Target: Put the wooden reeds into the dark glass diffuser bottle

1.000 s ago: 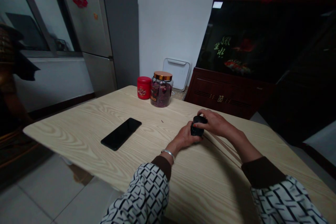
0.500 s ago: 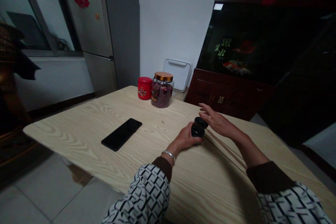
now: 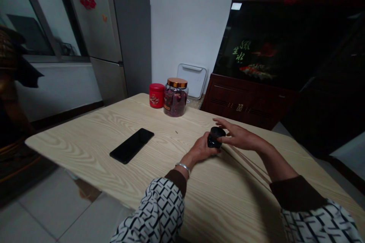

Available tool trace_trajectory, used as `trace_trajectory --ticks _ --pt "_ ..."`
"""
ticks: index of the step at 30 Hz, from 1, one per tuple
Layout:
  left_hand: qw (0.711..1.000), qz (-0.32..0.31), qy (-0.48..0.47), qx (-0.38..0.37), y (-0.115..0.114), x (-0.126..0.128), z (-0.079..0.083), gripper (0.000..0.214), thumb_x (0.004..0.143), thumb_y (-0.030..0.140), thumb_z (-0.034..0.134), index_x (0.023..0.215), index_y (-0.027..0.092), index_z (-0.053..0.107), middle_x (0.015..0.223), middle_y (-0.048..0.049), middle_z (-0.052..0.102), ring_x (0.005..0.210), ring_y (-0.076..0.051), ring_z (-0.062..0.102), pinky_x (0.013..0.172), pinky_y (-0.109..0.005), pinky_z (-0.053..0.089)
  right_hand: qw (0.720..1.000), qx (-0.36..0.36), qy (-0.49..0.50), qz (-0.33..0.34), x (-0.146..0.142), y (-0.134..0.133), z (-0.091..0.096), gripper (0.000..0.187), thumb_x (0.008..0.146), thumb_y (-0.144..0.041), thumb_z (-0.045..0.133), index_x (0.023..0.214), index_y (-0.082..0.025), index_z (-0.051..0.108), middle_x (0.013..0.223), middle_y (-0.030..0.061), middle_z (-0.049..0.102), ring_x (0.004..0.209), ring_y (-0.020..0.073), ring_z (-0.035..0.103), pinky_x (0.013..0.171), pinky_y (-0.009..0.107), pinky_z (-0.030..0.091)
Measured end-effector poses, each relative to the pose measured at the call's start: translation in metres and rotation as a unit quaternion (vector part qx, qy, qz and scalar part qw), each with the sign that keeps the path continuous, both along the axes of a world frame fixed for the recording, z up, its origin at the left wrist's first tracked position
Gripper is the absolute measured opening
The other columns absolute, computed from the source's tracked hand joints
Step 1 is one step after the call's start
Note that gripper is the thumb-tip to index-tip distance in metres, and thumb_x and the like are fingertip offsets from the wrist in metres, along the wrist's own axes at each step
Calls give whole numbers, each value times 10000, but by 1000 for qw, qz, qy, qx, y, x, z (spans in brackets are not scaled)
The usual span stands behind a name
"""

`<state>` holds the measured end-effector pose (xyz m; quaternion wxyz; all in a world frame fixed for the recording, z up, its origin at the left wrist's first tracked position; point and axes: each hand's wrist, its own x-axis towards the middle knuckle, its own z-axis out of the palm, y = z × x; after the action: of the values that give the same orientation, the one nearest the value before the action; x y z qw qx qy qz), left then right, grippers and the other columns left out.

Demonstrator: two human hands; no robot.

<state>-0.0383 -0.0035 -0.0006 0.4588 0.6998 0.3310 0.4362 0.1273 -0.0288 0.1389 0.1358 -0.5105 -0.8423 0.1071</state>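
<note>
My left hand (image 3: 201,149) grips a small black cylindrical container (image 3: 216,138) at its lower side, on the table's right half. Its dark round top faces up and shows no detail. My right hand (image 3: 239,137) is beside that top, with its fingers spread and reaching over the container's right edge. I cannot tell whether it touches. A black smartphone (image 3: 131,145) lies face up on the wooden table (image 3: 85,144), left of my hands.
A red tin (image 3: 156,95) and a glass jar of dried flowers with a copper lid (image 3: 175,98) stand at the far edge. Thin brown lines (image 3: 246,165) cross the tabletop near my right arm. A fish tank (image 3: 273,45) and a fridge (image 3: 114,34) stand beyond the table.
My right hand has lifted off the top of the black container and opened, its fingers now spread beside it. The container's round top now shows, still in my left hand.
</note>
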Motion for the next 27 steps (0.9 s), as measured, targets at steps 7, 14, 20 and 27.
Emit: trace_trajectory --ticks 7,14,20,27 --pt "1000 2 5 1 2 1 -2 688 646 353 826 1241 170 533 1046 -72 654 922 -215 591 781 -302 451 978 71 -71 -183 -8 -4 7 733 865 -702 469 1389 -191 502 1102 180 714 1025 362 670 849 483 497" --pt "1000 -4 -3 -3 2 2 -2 631 650 315 807 1201 163 538 1028 -49 651 883 -190 586 731 -265 441 1000 9 3 26 1 7 -22 556 828 -325 631 1349 -158 531 1348 154 577 1220 264 562 1053 399 416" --pt "1000 4 0 -1 1 2 -2 637 652 303 802 1218 175 539 1023 -37 641 894 -192 583 752 -270 451 998 55 23 8 0 8 -31 439 841 -325 641 1250 -175 590 1220 142 618 1109 266 592 973 406 449" --pt "1000 -20 17 15 -6 -4 5 784 631 361 835 1311 174 491 1142 -76 622 1015 -239 581 862 -341 466 998 46 39 -21 -6 0 -30 422 845 -299 630 1245 -170 587 1217 134 611 1115 248 579 973 385 438"
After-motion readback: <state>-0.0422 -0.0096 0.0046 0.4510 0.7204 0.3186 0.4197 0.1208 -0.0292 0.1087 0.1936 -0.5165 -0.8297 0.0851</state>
